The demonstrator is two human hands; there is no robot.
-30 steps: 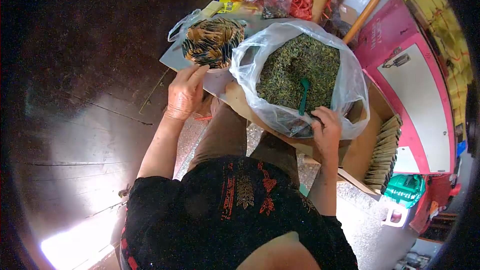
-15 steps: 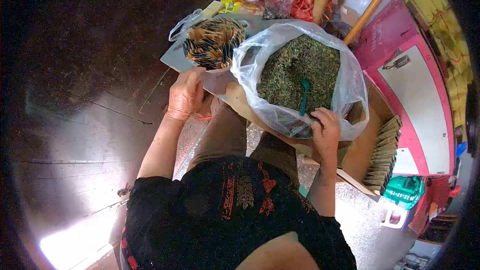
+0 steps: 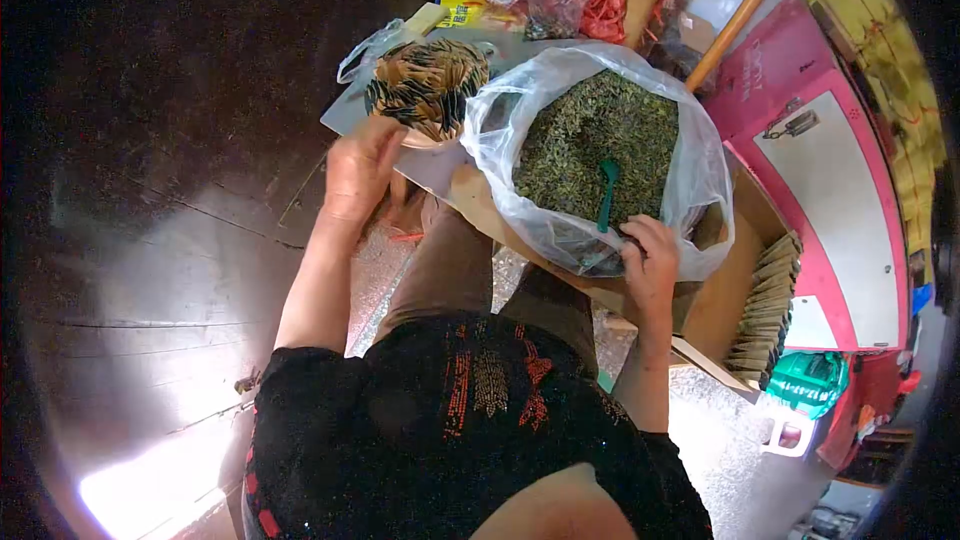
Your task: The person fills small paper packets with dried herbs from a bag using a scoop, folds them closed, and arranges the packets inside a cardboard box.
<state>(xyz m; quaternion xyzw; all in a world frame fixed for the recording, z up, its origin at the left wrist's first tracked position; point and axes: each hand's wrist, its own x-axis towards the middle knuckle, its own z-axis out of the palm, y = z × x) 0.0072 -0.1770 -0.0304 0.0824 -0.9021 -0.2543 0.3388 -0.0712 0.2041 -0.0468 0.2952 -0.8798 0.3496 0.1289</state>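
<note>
A clear plastic bag [image 3: 710,180] lies open, full of dried green leaves [image 3: 590,130], with a green spoon [image 3: 608,195] on them. My right hand [image 3: 652,258] is closed at the bag's near edge; what its curled fingers hold is too small to make out. Left of the bag, many thin brown and dark folded pieces [image 3: 425,80] are packed in a round bundle. My left hand [image 3: 362,162] is at the bundle's near left edge, fingers bent together, and whether they pinch anything is hidden.
A cardboard box [image 3: 725,315] holds rows of tan rolled pieces [image 3: 768,310] at the right. Behind it stands a pink and white cabinet [image 3: 835,190]. A wooden pole [image 3: 745,15], red strips [image 3: 605,0] and a small clear bag [image 3: 558,2] lie beyond. A dark wooden surface [image 3: 170,140] is at the left.
My left hand dipped slightly below the bundle's edge, then moved left and a little up. My right hand has stayed nearly still at the bag.
</note>
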